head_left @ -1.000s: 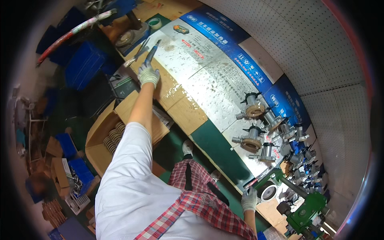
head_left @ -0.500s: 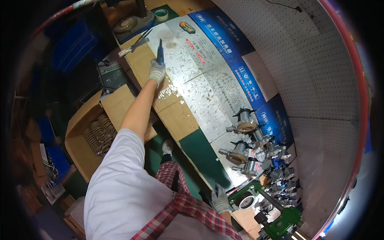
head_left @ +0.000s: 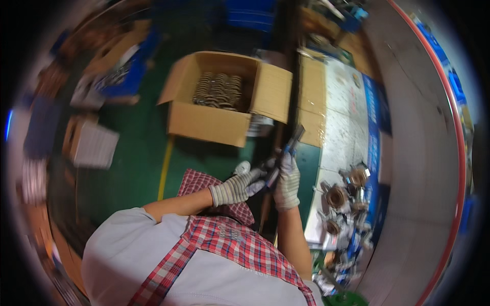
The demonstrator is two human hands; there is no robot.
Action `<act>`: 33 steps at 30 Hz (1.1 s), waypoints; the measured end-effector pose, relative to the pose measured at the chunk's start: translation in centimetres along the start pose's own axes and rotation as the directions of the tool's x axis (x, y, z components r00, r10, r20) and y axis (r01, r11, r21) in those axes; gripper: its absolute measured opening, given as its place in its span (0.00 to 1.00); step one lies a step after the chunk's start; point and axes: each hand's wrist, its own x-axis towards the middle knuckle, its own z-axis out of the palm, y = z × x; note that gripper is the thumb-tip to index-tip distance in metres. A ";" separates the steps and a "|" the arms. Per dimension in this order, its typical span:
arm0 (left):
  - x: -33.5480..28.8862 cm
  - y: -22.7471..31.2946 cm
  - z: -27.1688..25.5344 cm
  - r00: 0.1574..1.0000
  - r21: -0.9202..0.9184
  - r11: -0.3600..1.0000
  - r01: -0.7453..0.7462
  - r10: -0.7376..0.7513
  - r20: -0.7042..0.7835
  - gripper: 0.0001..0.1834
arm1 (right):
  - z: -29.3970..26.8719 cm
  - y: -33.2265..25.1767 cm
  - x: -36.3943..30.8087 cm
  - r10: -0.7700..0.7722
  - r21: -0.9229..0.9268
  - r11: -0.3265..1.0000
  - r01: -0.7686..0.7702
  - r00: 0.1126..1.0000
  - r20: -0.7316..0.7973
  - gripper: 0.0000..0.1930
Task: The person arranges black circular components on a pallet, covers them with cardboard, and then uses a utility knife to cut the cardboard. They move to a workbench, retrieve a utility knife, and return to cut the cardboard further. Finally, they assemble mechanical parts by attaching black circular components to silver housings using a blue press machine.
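Note:
A slim blue-and-dark tool (head_left: pixel 292 141) points up and to the right between my two gloved hands, beside the bench's near edge. Motion blur hides its exact kind. My right hand (head_left: pixel 287 186) is closed around its middle. At the lower end, my left hand (head_left: pixel 232 189) has its fingers closed around the tool, their tips smeared. Both gloves are pale knit with grey stripes at the cuffs. Several metal castings with brown round openings, one casting (head_left: pixel 335 196) among them, stand on the bench to the right of my right hand.
An open cardboard box (head_left: pixel 209 122) holding stacked ring-shaped parts stands ahead, left of the bench. Flattened printed cartons (head_left: pixel 339 130) cover the bench top. A perforated wall panel (head_left: pixel 418 153) rises at the right. Green machine parts (head_left: pixel 347 298) show at the lower right.
My left hand has drawn back from the bench's far part with the blue tool. My right hand has risen to meet it and closed around the tool. The view has turned left.

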 end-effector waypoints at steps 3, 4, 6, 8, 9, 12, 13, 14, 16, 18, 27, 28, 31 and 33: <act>-13.2 -0.4 -5.1 0.959 -0.020 0.959 0.282 -0.282 0.031 0.20 | 1.2 4.1 -3.7 0.202 0.138 0.970 -0.199 0.979 -0.007 0.23; -17.8 -1.6 -6.5 0.879 -0.083 0.876 0.474 -0.476 -0.002 0.22 | 1.5 5.3 -4.4 0.228 0.120 0.967 -0.224 0.973 -0.021 0.21; -29.1 -6.0 -8.7 0.726 0.024 0.736 0.677 -0.661 -0.188 0.24 | 0.5 8.7 -4.0 0.310 0.206 0.921 -0.331 0.942 0.127 0.19; -42.5 -8.9 -8.8 0.286 -0.319 0.448 0.835 -0.849 -0.445 0.23 | 2.2 10.6 -4.2 0.338 0.109 0.931 -0.348 0.936 0.102 0.18; -49.9 -10.0 -7.3 -0.093 -0.444 0.094 0.891 -0.920 -0.380 0.25 | 3.1 9.7 -5.4 0.363 0.043 0.929 -0.367 0.928 0.083 0.18; -70.9 -11.9 -1.3 -0.273 0.069 -0.301 0.951 -0.924 -0.267 0.23 | 9.2 12.9 -4.7 0.345 -0.013 0.935 -0.353 0.904 0.255 0.16; -76.1 -11.2 0.3 -0.524 -0.276 -0.471 0.838 -0.834 -0.170 0.22 | 12.9 14.1 -4.5 0.332 -0.074 0.942 -0.326 0.890 0.313 0.18; -82.4 -11.0 3.4 -0.692 -0.593 -0.537 0.600 -0.720 -0.049 0.21 | 17.6 15.7 -5.1 0.338 -0.138 0.941 -0.309 0.864 0.372 0.19; -87.9 -10.7 6.7 -0.560 -0.201 -0.556 0.806 -0.827 0.040 0.21 | 27.0 19.6 -6.5 0.338 -0.234 0.939 -0.253 0.812 0.475 0.22; -92.1 -10.8 10.9 -0.478 -0.052 -0.483 0.874 -0.874 0.083 0.22 | 34.8 25.8 -6.5 0.392 -0.324 0.913 -0.249 0.756 0.524 0.23; -94.5 -16.5 10.2 -0.401 -0.690 -0.295 0.661 -0.916 0.008 0.25 | 61.8 54.0 -12.8 0.866 -0.542 0.498 -0.677 0.359 0.347 0.10; -95.6 -17.4 8.5 -0.359 -0.696 -0.227 0.681 -0.932 -0.047 0.26 | 63.9 55.7 -13.3 0.874 -0.584 0.485 -0.651 0.351 0.335 0.09; -99.1 -21.0 7.2 -0.433 -0.785 -0.208 0.584 -0.897 -0.085 0.26 | 66.3 65.4 -7.2 0.848 -0.826 0.522 -0.212 0.237 0.474 0.08; -100.6 -24.1 3.8 -0.561 -0.933 -0.235 0.273 -0.827 0.044 0.26 | 71.8 67.3 -6.5 0.794 -0.846 0.524 -0.099 0.417 0.444 0.08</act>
